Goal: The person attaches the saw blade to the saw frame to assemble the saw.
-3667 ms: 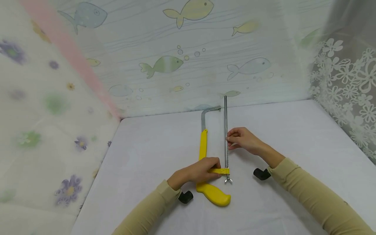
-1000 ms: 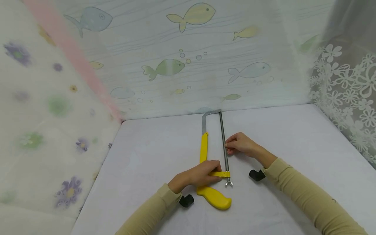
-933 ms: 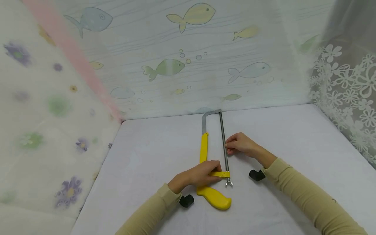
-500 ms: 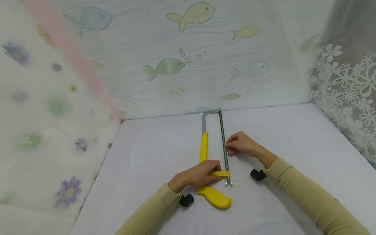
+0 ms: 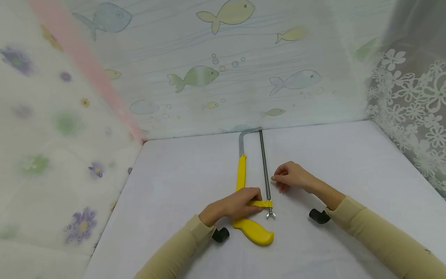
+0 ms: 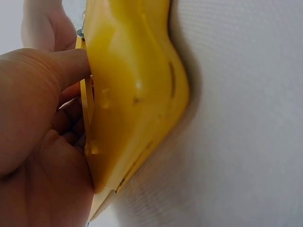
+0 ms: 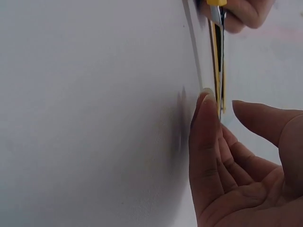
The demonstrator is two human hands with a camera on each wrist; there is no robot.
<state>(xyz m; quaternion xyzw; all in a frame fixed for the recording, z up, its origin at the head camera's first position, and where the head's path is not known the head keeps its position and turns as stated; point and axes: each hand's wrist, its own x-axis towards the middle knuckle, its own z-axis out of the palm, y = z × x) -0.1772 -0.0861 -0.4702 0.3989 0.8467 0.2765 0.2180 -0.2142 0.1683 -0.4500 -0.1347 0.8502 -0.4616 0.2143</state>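
Yellow hacksaw [image 5: 241,172] flat on white tabletop [image 5: 184,170], blade [image 5: 265,166] spanning far tip to bracket [image 5: 266,204]. Left hand [image 5: 240,202] grips hacksaw by bracket; right hand [image 5: 293,177] loose, nothing held, just beside blade. Imo hold hacksaw steady, check both blade ends sit snug before touching wingnut [image 5: 270,214].

Can read no text, label, brand or number on the yellow hacksaw [image 5: 241,172], near handle [image 5: 257,232] or far end [image 5: 249,131], nor on the white cloth [image 5: 341,155], left or right. Can make out only a small dark mark [image 5: 427,251] on the right sleeve [image 5: 386,240], perhaps a crease.
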